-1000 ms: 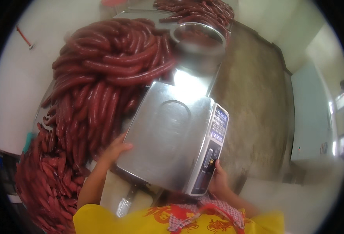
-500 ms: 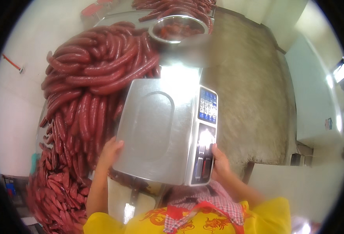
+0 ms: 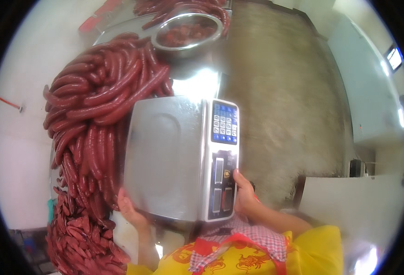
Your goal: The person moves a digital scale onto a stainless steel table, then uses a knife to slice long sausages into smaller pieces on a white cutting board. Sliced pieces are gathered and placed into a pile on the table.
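Between my two hands is an electronic weighing scale (image 3: 163,160) with a flat steel platform. Its white-edged side panel (image 3: 223,160), with a keypad and display windows, faces right. My left hand (image 3: 131,208) grips the near left corner of the scale, its fingers partly hidden by the edge. Around the panel's right edge, my right hand (image 3: 244,197) has its thumb on top and its other fingers out of sight. Left of and beyond the scale lies a large heap of dark red filled sausages (image 3: 105,91). Nearer my left arm are thinner, wrinkled, flat-looking red pieces (image 3: 85,238).
A steel bowl (image 3: 155,39) holding reddish meat pieces stands on the steel table (image 3: 195,85) beyond the scale. More sausages (image 3: 183,7) lie farther back. Concrete floor (image 3: 284,101) stretches to the right, with a pale flat surface (image 3: 344,201) at the near right.
The whole view has shifted, so the scale, bowl and sausages appear farther left. My left hand has moved along the scale's left edge to its near corner. Both hands still hold the scale.
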Tool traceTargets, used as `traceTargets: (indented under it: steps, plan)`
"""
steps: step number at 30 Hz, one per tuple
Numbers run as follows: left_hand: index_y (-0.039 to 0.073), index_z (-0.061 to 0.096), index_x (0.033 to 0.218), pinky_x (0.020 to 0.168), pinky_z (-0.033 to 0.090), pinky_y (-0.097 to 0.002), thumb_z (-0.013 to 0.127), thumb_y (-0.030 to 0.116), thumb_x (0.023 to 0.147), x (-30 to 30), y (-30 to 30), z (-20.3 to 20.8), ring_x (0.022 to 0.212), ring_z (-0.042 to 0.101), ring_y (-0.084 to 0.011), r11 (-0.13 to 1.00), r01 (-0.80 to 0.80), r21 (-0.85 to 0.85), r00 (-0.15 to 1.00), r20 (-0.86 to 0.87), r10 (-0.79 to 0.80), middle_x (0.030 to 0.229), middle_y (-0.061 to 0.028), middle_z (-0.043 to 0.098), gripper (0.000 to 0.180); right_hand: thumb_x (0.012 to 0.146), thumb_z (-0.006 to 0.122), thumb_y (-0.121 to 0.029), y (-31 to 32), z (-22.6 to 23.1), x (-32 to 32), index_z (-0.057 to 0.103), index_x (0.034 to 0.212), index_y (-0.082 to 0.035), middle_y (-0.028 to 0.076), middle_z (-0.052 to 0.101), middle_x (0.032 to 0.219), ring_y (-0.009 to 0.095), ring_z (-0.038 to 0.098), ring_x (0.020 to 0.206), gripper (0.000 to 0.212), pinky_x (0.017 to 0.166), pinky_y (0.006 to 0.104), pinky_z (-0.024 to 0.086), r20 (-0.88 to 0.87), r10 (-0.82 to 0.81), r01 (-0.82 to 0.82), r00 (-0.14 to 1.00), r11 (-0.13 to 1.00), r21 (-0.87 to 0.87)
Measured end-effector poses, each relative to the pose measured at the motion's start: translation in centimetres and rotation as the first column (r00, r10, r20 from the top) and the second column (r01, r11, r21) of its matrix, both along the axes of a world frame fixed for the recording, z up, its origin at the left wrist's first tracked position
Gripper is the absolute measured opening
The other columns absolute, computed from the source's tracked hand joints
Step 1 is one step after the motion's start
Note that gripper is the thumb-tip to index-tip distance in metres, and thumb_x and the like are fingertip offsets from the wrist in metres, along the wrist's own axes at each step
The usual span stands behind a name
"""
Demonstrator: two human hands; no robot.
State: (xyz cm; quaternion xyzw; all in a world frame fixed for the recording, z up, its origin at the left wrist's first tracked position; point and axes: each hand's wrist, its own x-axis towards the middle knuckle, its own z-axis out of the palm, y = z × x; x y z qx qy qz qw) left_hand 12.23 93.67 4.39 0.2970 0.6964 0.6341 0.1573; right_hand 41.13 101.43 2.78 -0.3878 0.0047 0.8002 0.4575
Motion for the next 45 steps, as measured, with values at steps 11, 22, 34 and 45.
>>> traceTargets:
  steps: [11,22,34,45]
  plan:
    - [-0.004,0.057,0.122,0.099,0.039,-0.0334,0.054,0.007,0.09,-2.5,3.6,-2.3,0.114,0.05,-0.023,0.996,-0.081,0.022,0.99,-0.112,0.083,0.122,-0.0116,0.052,0.034,0.102,0.042,-0.032,1.0,-0.8,-2.2,0.054,0.118,-0.002,0.009,0.065,0.109,0.02,0.065,0.093,0.036,0.082,0.0351,0.054,0.039,-0.052,0.048,0.998,0.995,0.088]
    - [0.003,0.061,0.121,0.1,0.039,-0.0339,0.055,0.006,0.089,-4.2,8.9,-1.7,0.115,0.052,-0.0246,0.989,-0.084,-0.125,0.97,-0.239,0.052,0.125,-0.0112,0.057,0.033,0.101,0.043,-0.037,3.3,-3.7,-4.3,0.05,0.118,-0.003,0.007,0.062,0.109,0.018,0.062,0.094,0.038,0.085,0.0349,0.052,0.061,-0.094,0.087,0.994,0.99,0.114]
    - [0.002,0.06,0.121,0.097,0.042,-0.0302,0.057,0.017,0.093,-2.9,7.2,0.1,0.112,0.054,-0.0202,0.989,-0.144,-0.031,0.945,-0.302,0.128,0.121,-0.0112,0.059,0.032,0.098,0.042,-0.05,3.0,-2.5,0.7,0.052,0.122,-0.005,0.009,0.059,0.116,0.023,0.055,0.105,0.052,0.091,0.0455,0.044,0.115,0.274,-0.283,0.955,0.957,0.07]
    - [-0.001,0.061,0.113,0.086,0.048,-0.0347,0.06,0.014,0.09,17.1,-9.3,-1.9,0.095,0.061,-0.021,0.943,-0.256,-0.212,0.929,-0.324,0.179,0.105,-0.0113,0.063,0.027,0.093,0.049,-0.055,-2.5,-10.9,19.6,0.05,0.117,-0.003,0.013,0.062,0.105,0.023,0.06,0.09,0.058,0.076,0.0382,0.049,0.279,0.739,-0.735,0.613,0.663,-0.143]
